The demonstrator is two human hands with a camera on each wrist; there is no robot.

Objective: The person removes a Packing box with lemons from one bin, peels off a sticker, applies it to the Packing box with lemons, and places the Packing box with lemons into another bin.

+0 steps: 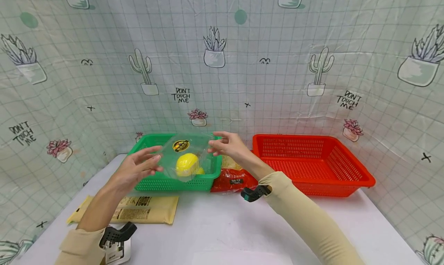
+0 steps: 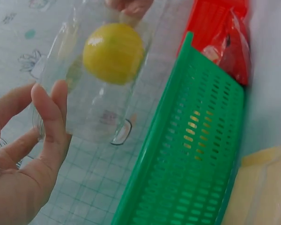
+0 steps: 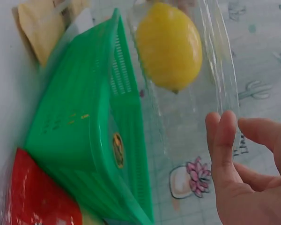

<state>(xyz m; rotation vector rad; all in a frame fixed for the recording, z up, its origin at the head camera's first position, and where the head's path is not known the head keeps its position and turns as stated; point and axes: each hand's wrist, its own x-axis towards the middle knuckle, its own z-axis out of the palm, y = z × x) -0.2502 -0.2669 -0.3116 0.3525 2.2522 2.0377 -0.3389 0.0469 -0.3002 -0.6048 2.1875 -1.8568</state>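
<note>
Both hands hold up a clear plastic container above the green basket. A yellow lemon shows inside its thin walls, and the wrist views show the lemon close up. My left hand pinches the container's left end between thumb and fingers. At the opposite end, my right hand pinches the rim, with its thumb and fingertips against the plastic in the right wrist view. A round black-and-yellow label appears inside the basket there. Something yellow also shows through the basket's holes.
To the right stands a red basket. A red packet lies between the two baskets. In front of the green basket lies a flat tan packet. Below my left wrist, a small white package is partly covered.
</note>
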